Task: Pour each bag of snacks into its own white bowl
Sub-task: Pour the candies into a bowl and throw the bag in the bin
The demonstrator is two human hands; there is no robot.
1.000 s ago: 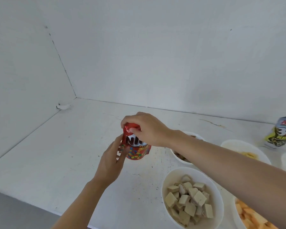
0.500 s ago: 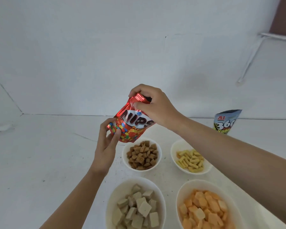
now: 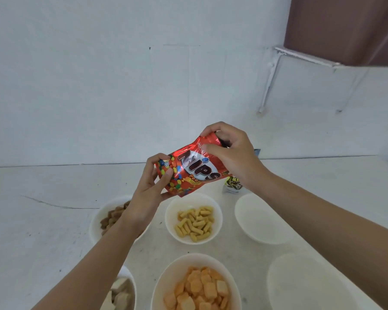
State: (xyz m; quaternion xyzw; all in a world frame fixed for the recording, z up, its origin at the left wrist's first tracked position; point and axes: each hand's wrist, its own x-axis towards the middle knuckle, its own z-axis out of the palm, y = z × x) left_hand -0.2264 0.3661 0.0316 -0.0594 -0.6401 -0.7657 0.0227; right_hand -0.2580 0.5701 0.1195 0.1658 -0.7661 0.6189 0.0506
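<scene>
Since half a second ago, both hands are carrying the glossy red foil "NIPS" candy bag (image 3: 192,170) rightwards, from above the bowl of brown pieces to above the bowl of yellow sticks, and tipping it flatter; the view is swinging right with them, so two empty bowls are now showing. The left hand (image 3: 151,189) is pinching the bag's lower left corner between thumb and fingers; the right hand (image 3: 231,153) is closing around the crumpled top end, higher and to the right; the bag is hanging in the air, tilted, label facing the camera, touching no bowl.

On the white tabletop (image 3: 43,231) below, the white bowl of brown square snacks (image 3: 109,217) is lying partly under the left forearm; the white bowl of yellow stick snacks (image 3: 194,220) is sitting just beneath the bag; an empty white bowl (image 3: 262,218) is sitting to its right; nearer the camera, a white bowl of orange square crackers (image 3: 195,285) is sitting between a white bowl of pale cubes (image 3: 123,291) and another empty white bowl (image 3: 309,283). A second snack bag with dark and yellow print (image 3: 232,186) is peeking out behind the right wrist, mostly hidden.
</scene>
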